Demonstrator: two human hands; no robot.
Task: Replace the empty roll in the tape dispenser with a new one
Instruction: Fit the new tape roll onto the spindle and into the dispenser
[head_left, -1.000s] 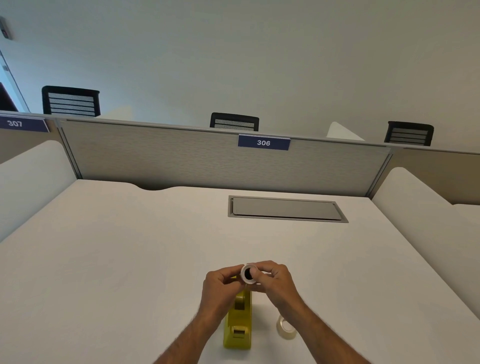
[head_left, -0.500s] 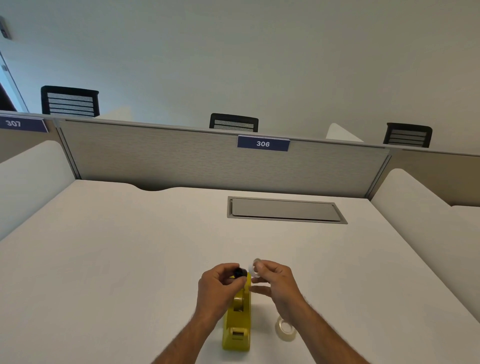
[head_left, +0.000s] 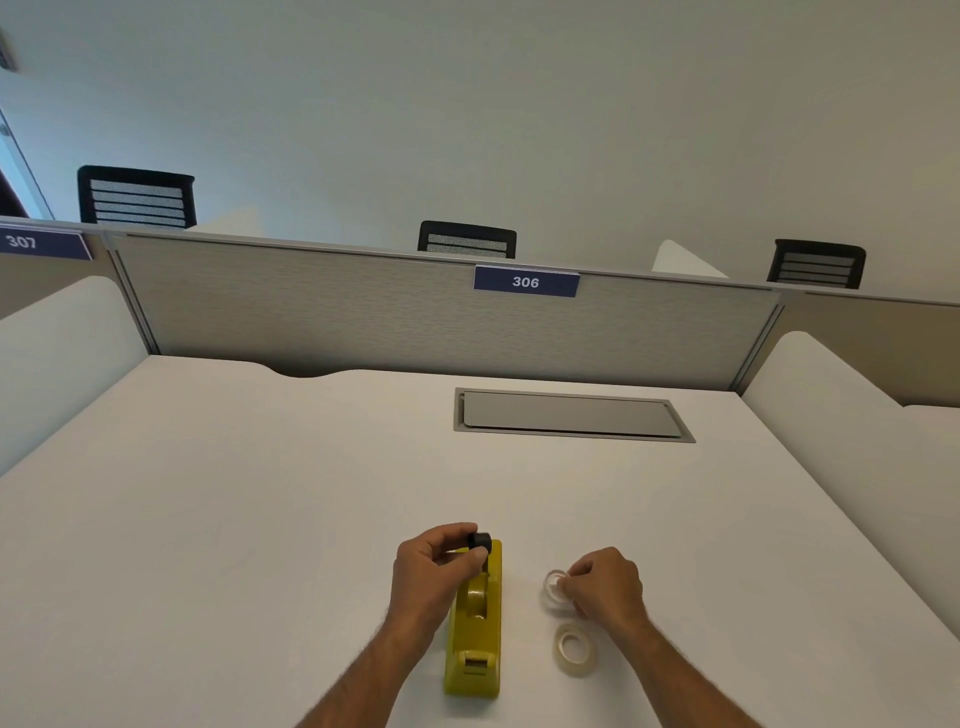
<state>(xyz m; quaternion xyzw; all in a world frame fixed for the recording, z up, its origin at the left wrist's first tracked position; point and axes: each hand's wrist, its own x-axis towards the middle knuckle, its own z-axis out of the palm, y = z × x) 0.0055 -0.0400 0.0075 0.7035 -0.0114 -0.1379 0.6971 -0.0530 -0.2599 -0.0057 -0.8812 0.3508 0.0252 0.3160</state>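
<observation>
Pinching a small black spindle (head_left: 480, 541) between thumb and fingertips, the left hand (head_left: 434, 569) was held closed above the far end of the yellow tape dispenser (head_left: 475, 626), with the spindle sitting just over the dispenser's rear edge. The dispenser stood lengthwise on the white desk (head_left: 260, 519), directly to the right of the left hand and forearm, its cutter end nearest the person and its roll cradle open at the top beneath the left fingertips. The right hand (head_left: 602, 584) was positioned well apart from the left, on the far side of the dispenser, with its fingers closed on a thin translucent ring, the empty roll (head_left: 554, 587), which was low over the desk or resting on it; contact with the surface could not be determined. The new roll (head_left: 574, 649), a thicker ring of clear tape, lay flat on the desk just nearer to the person than the right hand, beside the right wrist and apart from the dispenser. Both forearms were bare and entered from the near edge. Beyond both hands, a grey rectangular cable hatch (head_left: 571, 415) was set flush into the desk, and farther still a grey partition (head_left: 363, 312) carried a blue label reading 306 (head_left: 525, 282). Black chair backs (head_left: 466, 240) were visible above the partition.
</observation>
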